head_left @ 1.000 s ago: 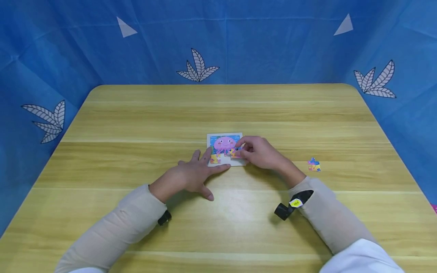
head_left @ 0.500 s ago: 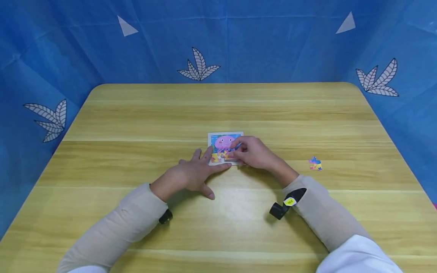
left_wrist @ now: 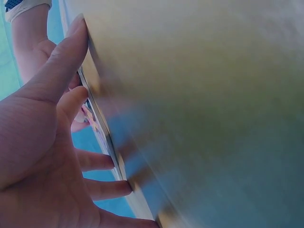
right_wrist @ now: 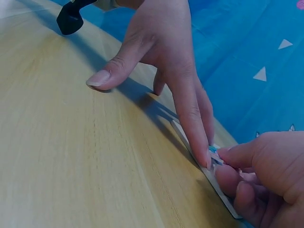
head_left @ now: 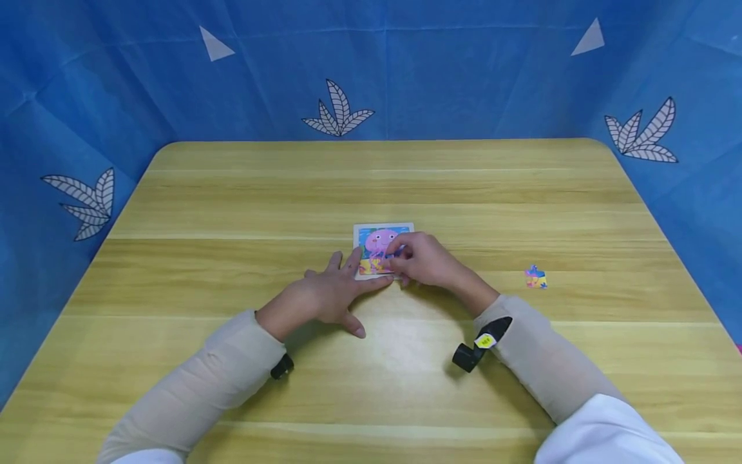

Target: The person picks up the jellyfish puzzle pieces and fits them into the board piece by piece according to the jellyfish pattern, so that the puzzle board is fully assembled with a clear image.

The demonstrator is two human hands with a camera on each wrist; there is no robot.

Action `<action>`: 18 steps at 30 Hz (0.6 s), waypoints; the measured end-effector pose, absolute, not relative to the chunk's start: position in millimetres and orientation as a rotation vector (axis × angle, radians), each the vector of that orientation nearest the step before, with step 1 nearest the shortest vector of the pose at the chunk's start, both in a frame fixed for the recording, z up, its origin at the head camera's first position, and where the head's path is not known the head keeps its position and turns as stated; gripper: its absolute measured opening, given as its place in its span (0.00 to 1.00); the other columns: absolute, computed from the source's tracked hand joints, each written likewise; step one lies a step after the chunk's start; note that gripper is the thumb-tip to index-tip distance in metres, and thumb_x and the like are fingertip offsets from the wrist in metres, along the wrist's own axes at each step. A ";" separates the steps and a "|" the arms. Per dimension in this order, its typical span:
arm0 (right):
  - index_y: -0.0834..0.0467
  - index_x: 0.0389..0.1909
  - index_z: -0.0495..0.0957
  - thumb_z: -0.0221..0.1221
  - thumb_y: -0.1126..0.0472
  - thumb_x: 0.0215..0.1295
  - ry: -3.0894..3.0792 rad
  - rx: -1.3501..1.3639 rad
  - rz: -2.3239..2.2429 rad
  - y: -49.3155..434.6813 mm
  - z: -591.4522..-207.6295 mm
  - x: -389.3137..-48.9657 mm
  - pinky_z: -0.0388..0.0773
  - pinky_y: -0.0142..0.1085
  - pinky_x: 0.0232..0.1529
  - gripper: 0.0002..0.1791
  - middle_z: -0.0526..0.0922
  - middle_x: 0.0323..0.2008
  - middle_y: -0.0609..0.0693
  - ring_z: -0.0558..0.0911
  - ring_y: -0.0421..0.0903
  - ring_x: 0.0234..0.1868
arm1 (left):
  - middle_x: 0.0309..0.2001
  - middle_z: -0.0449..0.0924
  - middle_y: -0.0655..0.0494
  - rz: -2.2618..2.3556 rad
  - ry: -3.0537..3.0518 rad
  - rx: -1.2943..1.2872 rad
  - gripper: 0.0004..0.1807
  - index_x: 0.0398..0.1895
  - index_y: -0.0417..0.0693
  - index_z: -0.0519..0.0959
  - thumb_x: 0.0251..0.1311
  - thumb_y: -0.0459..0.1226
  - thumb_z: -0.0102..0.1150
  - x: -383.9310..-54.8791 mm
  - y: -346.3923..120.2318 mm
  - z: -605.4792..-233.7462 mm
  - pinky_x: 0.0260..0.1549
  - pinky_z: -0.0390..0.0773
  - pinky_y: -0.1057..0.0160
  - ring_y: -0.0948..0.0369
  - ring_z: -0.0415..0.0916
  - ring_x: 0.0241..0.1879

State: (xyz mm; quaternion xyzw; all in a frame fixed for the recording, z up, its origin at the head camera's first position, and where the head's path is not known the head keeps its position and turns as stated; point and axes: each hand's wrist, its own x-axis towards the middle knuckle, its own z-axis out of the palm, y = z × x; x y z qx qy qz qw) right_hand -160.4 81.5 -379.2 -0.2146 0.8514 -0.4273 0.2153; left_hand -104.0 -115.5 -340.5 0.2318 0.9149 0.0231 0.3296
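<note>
A white-rimmed jigsaw board (head_left: 382,225) with a pink jellyfish picture lies at the middle of the table. My left hand (head_left: 333,296) is spread flat, its fingers at the board's left side and front edge. The right hand (head_left: 426,261) curls over the lower right of the picture, thumb and index finger pinching a puzzle piece (right_wrist: 216,157). That piece sits low over the bottom of the picture, mostly hidden by the fingers. In the left wrist view, the left hand (left_wrist: 52,156) has its fingertips along the board's edge.
A loose puzzle piece (head_left: 536,277) in blue, pink and yellow lies on the wooden table (head_left: 261,206), off to the right. Blue cloth (head_left: 464,77) with leaf prints hangs behind the table. A black wrist camera (head_left: 466,356) juts from the right sleeve.
The right hand has shifted left with the puzzle piece, bringing it into the lower part of the picture, where the white gap is now covered. My left hand stays in place.
</note>
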 end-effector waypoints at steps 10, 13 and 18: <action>0.60 0.32 0.72 0.64 0.60 0.59 2.426 -0.482 -1.120 76.9 -377.9 -164.5 0.72 0.33 0.16 0.11 0.77 0.14 0.49 0.78 0.43 0.13 | 0.74 0.23 0.42 0.052 2.395 0.602 0.53 0.71 0.85 0.43 0.44 0.63 0.65 -104.7 -115.3 -340.4 0.49 0.59 0.25 0.35 0.33 0.71; 0.59 0.31 0.71 0.64 0.59 0.59 2.421 -0.460 -1.089 76.4 -376.2 -165.1 0.69 0.31 0.16 0.12 0.77 0.14 0.48 0.77 0.43 0.13 | 0.74 0.23 0.42 0.055 2.391 0.603 0.53 0.71 0.85 0.43 0.44 0.63 0.65 -104.8 -115.6 -340.8 0.49 0.58 0.25 0.35 0.33 0.71; 0.59 0.33 0.71 0.63 0.58 0.60 2.410 -0.432 -1.034 76.1 -372.9 -165.9 0.67 0.30 0.15 0.11 0.78 0.15 0.50 0.76 0.43 0.13 | 0.74 0.22 0.43 0.065 2.379 0.602 0.53 0.70 0.85 0.42 0.44 0.62 0.65 -105.3 -115.8 -341.0 0.49 0.57 0.24 0.35 0.31 0.71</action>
